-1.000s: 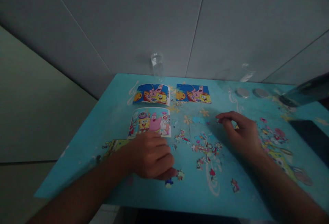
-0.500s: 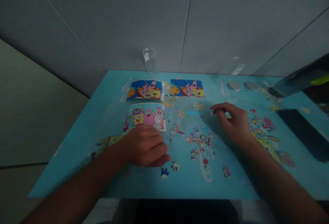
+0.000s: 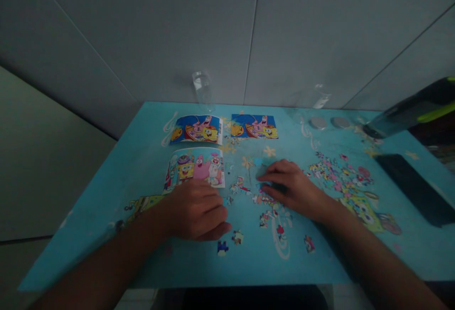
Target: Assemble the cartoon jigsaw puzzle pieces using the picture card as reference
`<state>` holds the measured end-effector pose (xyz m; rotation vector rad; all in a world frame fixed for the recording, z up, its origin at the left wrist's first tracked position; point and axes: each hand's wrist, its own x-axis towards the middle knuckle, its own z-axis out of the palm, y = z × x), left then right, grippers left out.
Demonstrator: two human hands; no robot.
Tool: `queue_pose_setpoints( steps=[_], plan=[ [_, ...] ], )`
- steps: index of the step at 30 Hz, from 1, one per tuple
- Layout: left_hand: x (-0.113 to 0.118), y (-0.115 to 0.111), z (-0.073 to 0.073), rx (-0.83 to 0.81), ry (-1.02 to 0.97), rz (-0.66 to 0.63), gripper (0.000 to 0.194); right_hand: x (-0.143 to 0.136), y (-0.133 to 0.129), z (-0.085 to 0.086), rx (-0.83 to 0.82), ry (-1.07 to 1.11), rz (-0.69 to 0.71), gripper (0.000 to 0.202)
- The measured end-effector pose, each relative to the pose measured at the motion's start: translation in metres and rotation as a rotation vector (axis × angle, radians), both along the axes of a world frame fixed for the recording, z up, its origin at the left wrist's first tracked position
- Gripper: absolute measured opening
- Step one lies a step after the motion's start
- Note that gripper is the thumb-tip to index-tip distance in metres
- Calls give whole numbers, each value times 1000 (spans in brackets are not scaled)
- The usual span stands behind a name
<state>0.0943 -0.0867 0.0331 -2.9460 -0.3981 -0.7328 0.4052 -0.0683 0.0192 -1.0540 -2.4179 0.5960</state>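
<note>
Closest to the table's front edge, a few jigsaw pieces lie loose on the blue patterned tabletop (image 3: 249, 269): a dark-blue and pale piece (image 3: 222, 248), a cream-toned piece (image 3: 238, 237) beside it, and a pinkish piece (image 3: 309, 243) well off to the right. Just beyond the first two, the left hand (image 3: 199, 210) is loosely curled, knuckles up, its wrist near the lower cartoon picture sheet; I can't tell whether anything is tucked under those fingers.

The right hand (image 3: 286, 184) reaches in over the scattered jigsaw cluster (image 3: 265, 199), thumb and forefinger a little apart; whether they touch a piece, I can't make out. To its right spreads a bigger pile of jigsaw pieces (image 3: 336, 172), with a dark flat slab (image 3: 414, 186) past it.

Farther back are the lower cartoon picture sheet (image 3: 199, 165), two blue cartoon pictures (image 3: 197, 129) side by side, two silvery round lids (image 3: 318, 123), a tilted bottle (image 3: 408, 111), and two clear containers (image 3: 202, 89) near the grey wall (image 3: 159, 40).
</note>
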Motion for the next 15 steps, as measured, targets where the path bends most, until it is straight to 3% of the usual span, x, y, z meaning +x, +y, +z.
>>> queue_pose_setpoints(
  steps=[9, 15],
  plan=[
    [1, -4, -2, -13, -10, -15, 34, 2, -3, 1, -19, -104, -9, 21],
    [3, -6, 2, -19, 3, -8, 37, -3, -5, 8, -115, 1, -21, 13]
  ],
)
